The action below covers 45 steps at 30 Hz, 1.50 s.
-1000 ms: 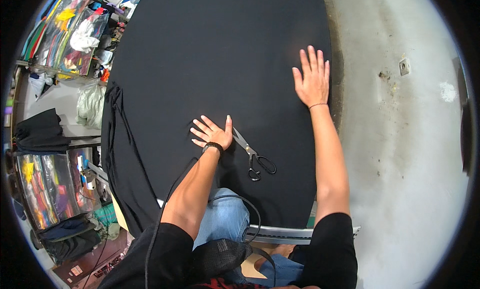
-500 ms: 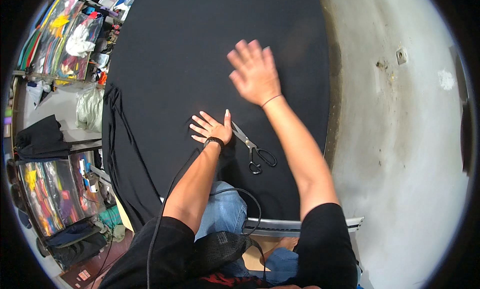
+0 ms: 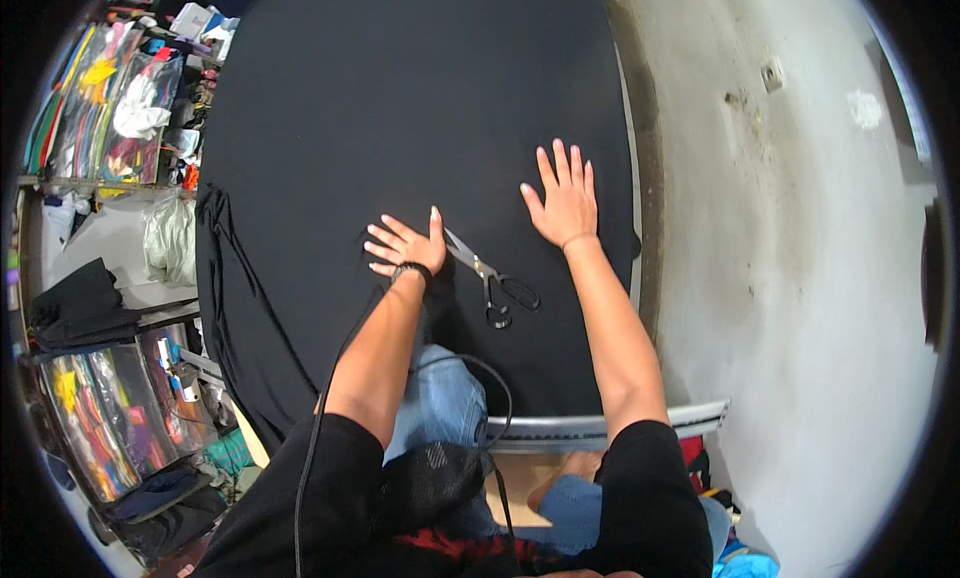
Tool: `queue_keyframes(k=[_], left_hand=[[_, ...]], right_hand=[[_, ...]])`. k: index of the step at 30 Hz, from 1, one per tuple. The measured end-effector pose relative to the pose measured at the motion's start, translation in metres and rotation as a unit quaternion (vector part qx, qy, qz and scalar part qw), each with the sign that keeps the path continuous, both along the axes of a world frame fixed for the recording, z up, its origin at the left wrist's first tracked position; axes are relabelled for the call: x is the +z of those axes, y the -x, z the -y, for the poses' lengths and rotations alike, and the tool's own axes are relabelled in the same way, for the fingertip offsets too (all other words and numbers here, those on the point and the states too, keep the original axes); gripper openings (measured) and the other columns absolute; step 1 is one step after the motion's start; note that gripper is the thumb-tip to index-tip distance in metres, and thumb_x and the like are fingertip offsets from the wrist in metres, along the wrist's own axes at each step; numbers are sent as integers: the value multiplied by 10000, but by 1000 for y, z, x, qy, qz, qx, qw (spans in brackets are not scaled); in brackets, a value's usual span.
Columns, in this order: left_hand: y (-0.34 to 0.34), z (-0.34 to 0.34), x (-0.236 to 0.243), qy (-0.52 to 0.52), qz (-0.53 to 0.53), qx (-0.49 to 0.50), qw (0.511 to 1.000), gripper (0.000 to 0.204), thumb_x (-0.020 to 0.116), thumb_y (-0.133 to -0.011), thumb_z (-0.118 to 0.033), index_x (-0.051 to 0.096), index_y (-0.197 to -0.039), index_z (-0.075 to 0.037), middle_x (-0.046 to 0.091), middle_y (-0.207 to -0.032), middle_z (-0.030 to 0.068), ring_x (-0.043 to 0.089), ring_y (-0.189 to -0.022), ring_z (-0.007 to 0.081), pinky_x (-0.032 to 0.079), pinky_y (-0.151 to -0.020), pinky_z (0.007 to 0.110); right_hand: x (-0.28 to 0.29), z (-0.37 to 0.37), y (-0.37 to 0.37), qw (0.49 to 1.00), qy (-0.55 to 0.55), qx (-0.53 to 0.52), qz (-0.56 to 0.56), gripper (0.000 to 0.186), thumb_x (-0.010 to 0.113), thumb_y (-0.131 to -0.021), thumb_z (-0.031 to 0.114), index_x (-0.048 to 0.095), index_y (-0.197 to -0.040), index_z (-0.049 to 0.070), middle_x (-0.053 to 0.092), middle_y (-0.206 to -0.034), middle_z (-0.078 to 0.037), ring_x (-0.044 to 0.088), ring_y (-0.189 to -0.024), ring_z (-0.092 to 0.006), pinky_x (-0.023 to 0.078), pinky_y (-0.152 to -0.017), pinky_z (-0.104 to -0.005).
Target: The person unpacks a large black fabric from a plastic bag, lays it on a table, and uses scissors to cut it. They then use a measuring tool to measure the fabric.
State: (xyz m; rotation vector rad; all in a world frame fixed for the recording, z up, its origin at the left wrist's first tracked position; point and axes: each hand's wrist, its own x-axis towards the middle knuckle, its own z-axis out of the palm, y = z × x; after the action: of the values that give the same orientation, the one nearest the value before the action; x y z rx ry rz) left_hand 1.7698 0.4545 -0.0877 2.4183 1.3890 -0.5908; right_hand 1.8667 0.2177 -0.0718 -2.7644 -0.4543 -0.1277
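Note:
A wide sheet of black fabric (image 3: 400, 98) covers the table before me. Spread flat on it near the middle is my left hand (image 3: 408, 246), fingers apart and empty. My right hand (image 3: 566, 200) lies farther right, palm down on the cloth toward its right side, with fingers stretched out and nothing in them. Between the two hands rests a pair of scissors (image 3: 486, 275) with black handles; its blade tips reach close to my left thumb.
A metal rail (image 3: 560, 433) runs along the near table edge. Folds of the fabric bunch at the left. Shelves with colourful bagged cloth (image 3: 110, 408) stand left; a stained pale wall (image 3: 800, 238) rises right. A dark cable (image 3: 315, 458) passes along my left arm.
My right hand has moved right and nearer, from a blurred sweep to resting on the fabric's right side. My left hand stays spread by the scissors. The whole view has shifted slightly.

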Motion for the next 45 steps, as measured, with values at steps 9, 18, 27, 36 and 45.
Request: queue_keyframes(k=[9, 18, 27, 36, 45], left_hand=[[-1, 0, -7, -24, -9, 0, 1000, 1149, 234, -896, -904, -72, -1674, -116, -153, -1728, 210, -163, -1576, 465, -66, -1220, 680], [-4, 7, -3, -56, -15, 15, 998, 1145, 206, -880, -926, -37, -1682, -147, -105, -1747, 160, -102, -1594, 441, -28, -1232, 675], [-7, 12, -5, -66, 3, 38, 997, 1150, 220, -873, -930, -27, -1684, -153, -100, -1750, 152, -111, -1598, 421, -43, -1235, 667], [-7, 12, -2, -54, 1, 36, 998, 1137, 235, -892, -901, -17, -1682, -123, -104, -1745, 174, -123, -1593, 435, -66, -1226, 672], [-8, 9, -8, -52, -2, 38, 998, 1120, 235, -902, -887, -49, -1679, -132, -142, -1738, 175, -145, -1594, 412, -80, -1238, 646]], right_hand=[[22, 73, 153, 978, 65, -173, -94, 641, 569, -1023, 446, 405, -1613, 256, 283, -1709, -86, 227, -1566, -415, 211, -1243, -616], [38, 88, 237, 977, -20, -211, 0, 578, 536, -1028, 398, 478, -1571, 210, 350, -1677, -115, 239, -1562, -419, 182, -1248, -612], [-4, 91, 286, 952, 46, -268, -137, 620, 513, -1020, 480, 385, -1613, 349, 243, -1730, -7, 276, -1543, -410, 243, -1222, -631], [-11, 89, 283, 954, 68, -265, -122, 604, 472, -1033, 497, 403, -1608, 324, 248, -1728, -15, 340, -1510, -375, 282, -1199, -599], [-20, 89, 283, 959, 83, -250, -104, 638, 477, -1037, 482, 345, -1635, 306, 232, -1733, -27, 366, -1485, -383, 314, -1179, -562]])
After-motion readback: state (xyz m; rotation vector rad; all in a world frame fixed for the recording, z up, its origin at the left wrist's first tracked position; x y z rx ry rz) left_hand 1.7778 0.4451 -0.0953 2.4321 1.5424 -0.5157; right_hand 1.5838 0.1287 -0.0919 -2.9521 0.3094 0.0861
